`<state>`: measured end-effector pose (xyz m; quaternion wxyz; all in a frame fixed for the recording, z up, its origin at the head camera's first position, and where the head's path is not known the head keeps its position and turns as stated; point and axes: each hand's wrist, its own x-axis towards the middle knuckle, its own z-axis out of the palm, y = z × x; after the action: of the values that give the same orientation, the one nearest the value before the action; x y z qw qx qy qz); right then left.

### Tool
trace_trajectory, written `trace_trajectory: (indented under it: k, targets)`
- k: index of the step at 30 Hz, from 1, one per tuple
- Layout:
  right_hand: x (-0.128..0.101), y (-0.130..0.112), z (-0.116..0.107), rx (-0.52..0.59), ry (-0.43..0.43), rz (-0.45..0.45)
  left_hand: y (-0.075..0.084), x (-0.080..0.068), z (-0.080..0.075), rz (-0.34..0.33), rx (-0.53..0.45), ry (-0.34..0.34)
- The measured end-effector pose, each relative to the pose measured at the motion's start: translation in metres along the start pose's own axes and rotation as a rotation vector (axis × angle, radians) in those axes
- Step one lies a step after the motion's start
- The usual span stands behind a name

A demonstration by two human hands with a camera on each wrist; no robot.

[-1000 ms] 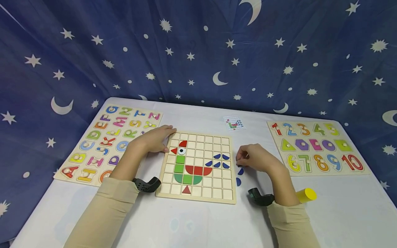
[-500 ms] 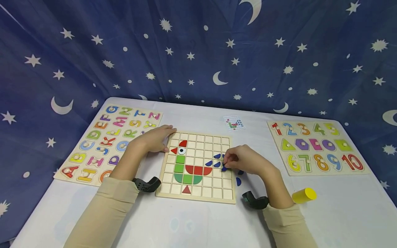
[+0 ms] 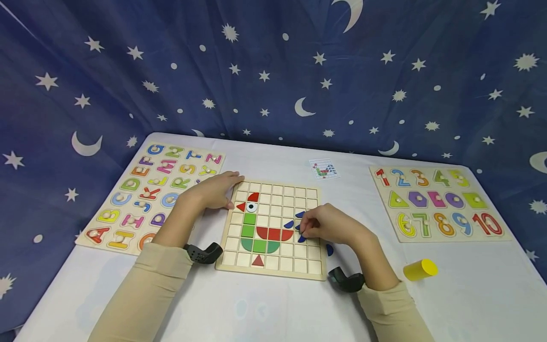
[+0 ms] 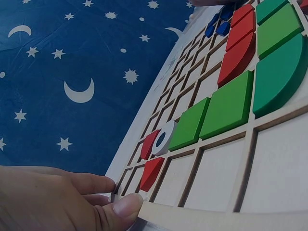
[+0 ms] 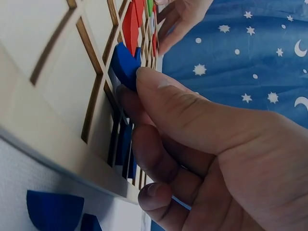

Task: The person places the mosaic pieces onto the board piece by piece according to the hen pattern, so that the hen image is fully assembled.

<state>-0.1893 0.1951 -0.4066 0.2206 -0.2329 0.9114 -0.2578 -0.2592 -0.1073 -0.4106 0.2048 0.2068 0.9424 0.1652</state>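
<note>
A wooden grid board holds coloured pieces set in a bird shape: a white eye piece, green squares, red pieces and a red triangle. My left hand rests at the board's upper left corner, thumb on the rim, fingers fairly straight. Over the board's right side, my right hand pinches a blue half-round piece between thumb and fingers, just below other blue pieces. Part of the blue group is hidden behind that hand.
Loose blue pieces lie on the table off the board's right edge. A small pattern card is behind the board. An alphabet board stands left, a number board right, and a yellow cylinder near my right forearm.
My right hand has moved left from the table beside the board to over the grid, bringing a blue half-round piece with it. The left hand has stayed at the corner.
</note>
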Motion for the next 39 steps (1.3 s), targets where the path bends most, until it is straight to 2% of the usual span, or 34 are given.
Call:
trace_trajectory:
  k: [11, 17, 25, 32, 39]
  targets:
    - [0.001, -0.002, 0.003, -0.029, -0.008, 0.001, 0.000, 0.001, -0.001, -0.019, -0.004, -0.015]
    - [0.001, 0.000, 0.002, -0.031, -0.025, 0.004, -0.001, 0.002, -0.001, -0.015, -0.012, -0.009]
    - [0.002, 0.000, 0.004, -0.039, -0.042, -0.044, -0.001, 0.001, -0.001, -0.014, -0.007, -0.018]
    - [0.003, -0.003, 0.005, -0.047, -0.046, -0.034, 0.000, 0.000, -0.001, -0.006, -0.001, -0.014]
    - [-0.006, 0.007, -0.008, 0.046, -0.041, -0.001, 0.000, 0.000, -0.001, 0.004, 0.004, -0.012]
